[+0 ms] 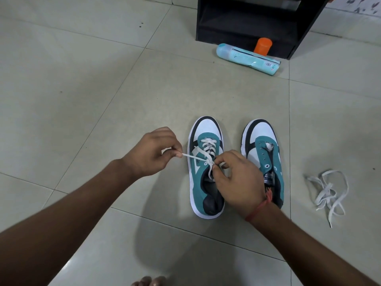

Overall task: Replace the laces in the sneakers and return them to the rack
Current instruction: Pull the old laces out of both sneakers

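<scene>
On a pale tiled floor, a black shoe rack stands open at the far edge, a light-blue bottle lying on its side and an orange-capped container before it. Nearer the camera, a pair of teal, white and black sneakers sits side by side, toes toward the rack: the left sneaker is laced most of the way up with a white lace, while the right sneaker shows bare eyelets. A loose white lace lies tangled on the floor just right of the pair. The person's left hand is closed in a pinch on one lace end, drawn out to the side; the right hand, a red thread at its wrist, pinches the other end over the upper eyelets. The work appears roughly halfway done. An uneven pull could leave one end too short to tie, and a slipped pinch could let the tip back out of its eyelet; the tangled spare may knot if snatched up.
</scene>
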